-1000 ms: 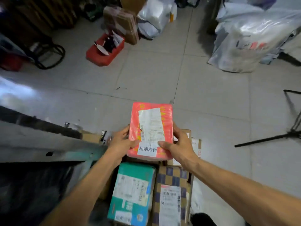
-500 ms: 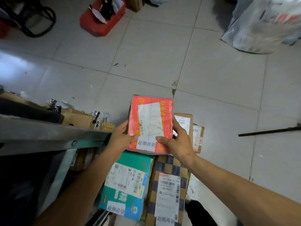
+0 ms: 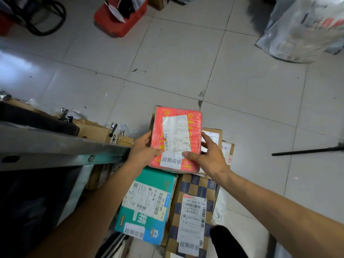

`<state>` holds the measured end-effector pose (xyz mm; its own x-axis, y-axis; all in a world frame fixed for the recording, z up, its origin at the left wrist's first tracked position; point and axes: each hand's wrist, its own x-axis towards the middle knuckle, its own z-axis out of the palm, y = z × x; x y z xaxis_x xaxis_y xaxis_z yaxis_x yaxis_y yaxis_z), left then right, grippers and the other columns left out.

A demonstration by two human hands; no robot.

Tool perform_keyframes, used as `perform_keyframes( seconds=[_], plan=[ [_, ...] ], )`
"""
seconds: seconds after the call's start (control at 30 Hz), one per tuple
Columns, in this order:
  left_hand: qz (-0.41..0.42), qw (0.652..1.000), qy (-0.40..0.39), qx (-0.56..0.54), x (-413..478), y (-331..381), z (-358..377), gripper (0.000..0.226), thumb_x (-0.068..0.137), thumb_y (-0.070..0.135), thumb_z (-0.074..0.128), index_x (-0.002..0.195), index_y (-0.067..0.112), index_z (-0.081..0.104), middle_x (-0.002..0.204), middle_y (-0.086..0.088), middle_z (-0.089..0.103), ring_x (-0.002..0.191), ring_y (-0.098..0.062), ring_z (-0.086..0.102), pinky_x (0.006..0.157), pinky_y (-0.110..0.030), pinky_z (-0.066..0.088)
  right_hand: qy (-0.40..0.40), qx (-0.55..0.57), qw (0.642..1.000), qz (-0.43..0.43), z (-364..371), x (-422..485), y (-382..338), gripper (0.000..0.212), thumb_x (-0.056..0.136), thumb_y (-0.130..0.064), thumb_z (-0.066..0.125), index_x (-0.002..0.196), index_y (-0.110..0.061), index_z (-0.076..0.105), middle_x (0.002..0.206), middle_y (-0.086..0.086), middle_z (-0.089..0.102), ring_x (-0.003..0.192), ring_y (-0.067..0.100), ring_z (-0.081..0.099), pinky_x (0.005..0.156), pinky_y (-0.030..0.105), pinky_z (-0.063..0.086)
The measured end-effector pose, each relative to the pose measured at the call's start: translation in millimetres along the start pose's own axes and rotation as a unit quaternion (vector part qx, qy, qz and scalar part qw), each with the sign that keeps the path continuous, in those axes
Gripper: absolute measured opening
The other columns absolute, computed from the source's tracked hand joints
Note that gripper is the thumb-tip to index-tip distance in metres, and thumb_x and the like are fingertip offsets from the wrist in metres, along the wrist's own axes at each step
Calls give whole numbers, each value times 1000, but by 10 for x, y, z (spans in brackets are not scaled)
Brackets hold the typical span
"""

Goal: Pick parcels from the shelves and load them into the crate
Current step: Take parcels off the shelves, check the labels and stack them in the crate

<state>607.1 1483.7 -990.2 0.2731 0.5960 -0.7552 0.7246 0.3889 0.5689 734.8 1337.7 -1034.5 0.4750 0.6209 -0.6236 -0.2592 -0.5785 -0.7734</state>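
Red parcel (image 3: 176, 139) lower, between both hands (image 3: 144, 151) (image 3: 210, 157)

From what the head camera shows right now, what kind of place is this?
Probably a parcel depot or pickup point: labelled parcels, such as the red parcel, teal box and checkered box, piled beside a metal shelf, with a large plastic sack on the tiled floor farther off.
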Motion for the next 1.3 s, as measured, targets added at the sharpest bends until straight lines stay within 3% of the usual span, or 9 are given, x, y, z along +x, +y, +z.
perform_keyframes(
  seconds=[0.13,0.3,0.4,0.47,0.63,0.73,0.93,1.17,1.3],
  plan=[
    [9,1000,13,20,-37,47,0,70,83,-9,65,142,20,44,131,-2,61,107,-20,63,80,-39,57,8,-50,999,11,-50,-44,-86,60,79,-29,78,129,-28,45,116,-10,63,83,3,64,65,16,52],
    [67,986,78,135,-190,159,4,55,84,-3,65,134,11,49,132,-4,60,107,-18,59,70,-22,44,14,-190,982,-8,-254,-208,-330,61,86,-36,70,137,-12,45,127,1,60,97,10,55,67,4,39],
    [114,968,83,206,-367,307,-35,49,82,-3,64,129,11,53,126,-5,63,96,-11,53,74,-21,41,-12,-299,954,-22,-442,-387,-592,57,86,-40,67,132,-10,49,126,6,61,108,23,57,79,26,42],
    [141,954,66,258,-523,468,-77,49,81,-2,62,127,11,55,123,-6,64,99,-14,57,84,-26,46,-41,-392,919,-32,-582,-558,-814,50,86,-40,65,124,-11,52,119,9,63,99,25,58,77,32,46],
    [205,893,-3,401,-1192,928,-170,37,82,3,55,114,15,67,122,-8,65,113,-26,59,99,-37,48,-93,-588,803,-26,-846,-1231,-1371,59,88,-45,63,133,-9,49,131,12,58,115,31,56,95,44,48],
    [243,860,-25,448,-1753,1194,-271,25,79,7,56,95,17,73,106,-5,71,102,-23,64,92,-35,52,-82,-627,774,-22,-939,-1790,-1697,58,89,-43,64,134,-10,49,130,12,57,115,30,55,97,42,48],
    [303,787,-71,532,-2897,1534,-456,23,82,10,58,99,2,72,94,-11,70,89,-23,62,84,-35,51,-30,-630,774,-53,-944,-3070,-2281,54,91,-41,63,132,-8,51,121,13,60,108,31,58,87,36,50],
    [383,727,-43,568,-4044,1924,-441,21,81,21,62,99,13,70,106,-9,69,98,-28,64,88,-40,54,73,-650,749,-105,-1164,-4241,-2833,51,87,-43,64,123,-7,56,109,14,62,98,34,60,72,33,47],
    [424,702,-33,571,-4609,1967,-354,20,81,25,63,97,14,68,101,-8,68,93,-27,64,84,-41,56,112,-650,745,-106,-1333,-4800,-2936,36,86,-41,65,96,-8,55,91,11,57,85,32,56,65,32,43]
  ],
)
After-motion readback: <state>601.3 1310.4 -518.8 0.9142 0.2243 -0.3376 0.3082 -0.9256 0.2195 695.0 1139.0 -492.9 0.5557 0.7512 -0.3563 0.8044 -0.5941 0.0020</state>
